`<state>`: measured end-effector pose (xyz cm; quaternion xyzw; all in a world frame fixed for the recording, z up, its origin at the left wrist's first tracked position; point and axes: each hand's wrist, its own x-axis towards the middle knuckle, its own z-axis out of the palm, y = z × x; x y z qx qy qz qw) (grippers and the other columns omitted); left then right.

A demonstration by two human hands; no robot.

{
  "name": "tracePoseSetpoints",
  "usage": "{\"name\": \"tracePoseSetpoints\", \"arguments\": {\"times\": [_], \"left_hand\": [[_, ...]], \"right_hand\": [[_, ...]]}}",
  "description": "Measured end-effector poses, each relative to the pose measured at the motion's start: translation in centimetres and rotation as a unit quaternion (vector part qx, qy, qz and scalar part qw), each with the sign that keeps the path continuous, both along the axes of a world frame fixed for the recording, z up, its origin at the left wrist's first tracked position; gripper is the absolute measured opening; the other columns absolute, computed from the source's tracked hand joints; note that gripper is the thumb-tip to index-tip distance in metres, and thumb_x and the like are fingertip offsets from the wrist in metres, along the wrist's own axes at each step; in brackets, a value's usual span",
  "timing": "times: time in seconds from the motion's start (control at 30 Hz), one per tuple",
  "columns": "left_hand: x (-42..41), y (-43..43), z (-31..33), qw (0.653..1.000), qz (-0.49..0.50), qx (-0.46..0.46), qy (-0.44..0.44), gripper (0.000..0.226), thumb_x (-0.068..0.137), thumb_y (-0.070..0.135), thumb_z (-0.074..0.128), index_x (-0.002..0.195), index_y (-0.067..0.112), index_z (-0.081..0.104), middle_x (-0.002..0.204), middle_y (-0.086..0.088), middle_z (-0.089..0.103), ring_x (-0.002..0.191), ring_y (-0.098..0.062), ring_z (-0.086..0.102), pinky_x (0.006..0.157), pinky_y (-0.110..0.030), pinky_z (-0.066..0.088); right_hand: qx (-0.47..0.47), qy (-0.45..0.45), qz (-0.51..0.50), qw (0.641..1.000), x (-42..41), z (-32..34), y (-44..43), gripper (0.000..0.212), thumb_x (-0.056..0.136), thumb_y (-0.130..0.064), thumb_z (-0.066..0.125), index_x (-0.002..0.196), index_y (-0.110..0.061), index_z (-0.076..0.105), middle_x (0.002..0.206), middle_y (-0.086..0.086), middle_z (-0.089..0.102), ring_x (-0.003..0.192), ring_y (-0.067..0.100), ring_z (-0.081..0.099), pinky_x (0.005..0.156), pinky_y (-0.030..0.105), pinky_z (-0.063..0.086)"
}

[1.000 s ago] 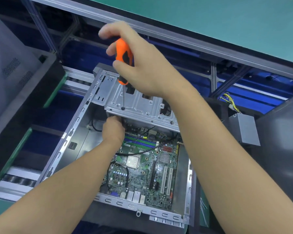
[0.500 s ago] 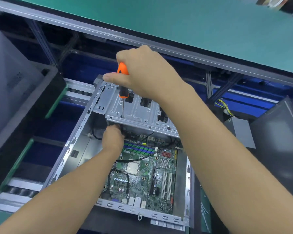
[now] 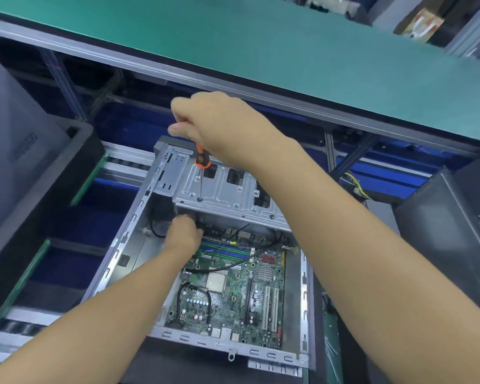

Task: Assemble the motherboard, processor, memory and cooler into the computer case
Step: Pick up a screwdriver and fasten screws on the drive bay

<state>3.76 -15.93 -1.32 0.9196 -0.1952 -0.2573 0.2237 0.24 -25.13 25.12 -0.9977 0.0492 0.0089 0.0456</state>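
An open grey computer case (image 3: 128,245) lies flat with a green motherboard (image 3: 233,295) inside; the square silver processor (image 3: 216,281) sits in its socket, and no cooler is over it. My right hand (image 3: 219,128) grips an orange-handled screwdriver (image 3: 202,160) upright, its tip on the metal drive cage (image 3: 227,195) at the case's far end. My left hand (image 3: 185,231) reaches under the cage's front edge, fingers curled and hidden there; what they hold I cannot see. Black cables (image 3: 233,266) cross the board.
A green-topped bench (image 3: 261,51) runs across the far side. A dark case panel (image 3: 25,167) leans at the left and another dark case (image 3: 449,231) stands at the right. Yellow wires (image 3: 355,184) and a roller conveyor (image 3: 128,159) lie behind the case.
My right hand has closed over the top of the screwdriver handle, hiding most of the orange. The left hand stays under the cage. The camera has tilted up.
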Motion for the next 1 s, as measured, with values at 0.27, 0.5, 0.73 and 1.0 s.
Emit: {"name": "tracePoseSetpoints", "arguments": {"times": [0.27,0.5,0.73,1.0], "left_hand": [[0.6,3.3,-0.1,0.996,-0.029,0.024,0.085,0.026,0.094,0.011,0.049,0.110,-0.005,0.062,0.105,-0.021,0.066,0.100,-0.034,0.063,0.082,-0.035,0.052],[0.7,4.4,-0.3,0.993,-0.013,0.033,0.110,0.023,0.098,0.014,0.048,0.108,0.004,0.067,0.096,-0.014,0.068,0.085,-0.026,0.064,0.077,-0.032,0.051],[-0.1,3.5,0.0,0.993,0.001,-0.044,0.111,0.034,0.099,0.010,0.044,0.129,0.011,0.059,0.119,-0.013,0.066,0.087,-0.025,0.064,0.068,-0.025,0.048],[-0.2,3.3,-0.7,0.989,-0.020,-0.060,0.134,0.042,0.100,0.008,0.040,0.141,0.008,0.048,0.129,-0.017,0.060,0.101,-0.032,0.064,0.069,-0.025,0.042]], "right_hand": [[0.064,0.090,-0.024,0.994,0.0,1.7,0.7,0.008,0.098,-0.009,0.039,0.105,-0.013,0.037,0.108,0.007,0.045,0.075,0.020,0.041,0.060,0.034,0.027],[-0.058,0.070,-0.085,0.992,0.5,1.3,1.5,0.021,0.109,-0.031,0.030,0.100,-0.013,0.037,0.079,0.003,0.037,0.071,0.029,0.043,0.057,0.036,0.025],[0.006,0.103,-0.092,0.990,0.1,1.8,2.3,0.005,0.104,-0.012,0.038,0.104,-0.013,0.033,0.084,0.002,0.036,0.067,0.023,0.036,0.054,0.028,0.025],[0.019,0.088,-0.171,0.981,0.3,1.3,2.6,0.013,0.102,-0.027,0.036,0.106,-0.015,0.036,0.104,0.005,0.042,0.086,0.026,0.046,0.070,0.039,0.035]]}}
